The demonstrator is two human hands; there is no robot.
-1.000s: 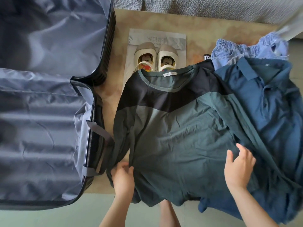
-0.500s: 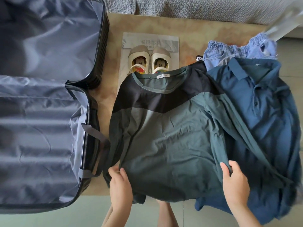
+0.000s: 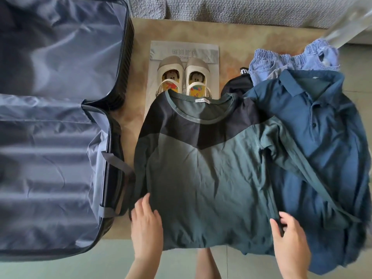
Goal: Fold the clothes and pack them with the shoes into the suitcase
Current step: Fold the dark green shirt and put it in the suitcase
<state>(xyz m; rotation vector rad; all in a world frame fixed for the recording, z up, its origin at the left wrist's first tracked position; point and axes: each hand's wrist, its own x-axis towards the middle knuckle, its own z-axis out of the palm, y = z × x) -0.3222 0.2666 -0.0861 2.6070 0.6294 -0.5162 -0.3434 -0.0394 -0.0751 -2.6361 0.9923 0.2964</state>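
The green shirt lies front-up at the centre of the tan surface, neckline away from the person and hem at the near edge. Its body is dull green with a black yoke across the shoulders that runs down to a point at mid-chest. The neck is bound in green, with a small white label inside the collar. The cloth is lightly creased. The left sleeve lies folded down along the body; the right sleeve runs out diagonally over the blue polo shirt.

The left hand rests flat on the lower left corner of the green shirt, fingers straight and slightly spread. The right hand is at the shirt's lower right side, thumb and fingers pinching a dark fold of its fabric.

The suitcase lies open to the left, both halves lined in grey-blue fabric, and its near half is just beside the shirt's left edge. The shoes, a cream pair with cartoon insoles, stand side by side on a printed grey sheet, and the shirt's collar covers their heels. Light blue denim and a black garment lie beyond the polo.
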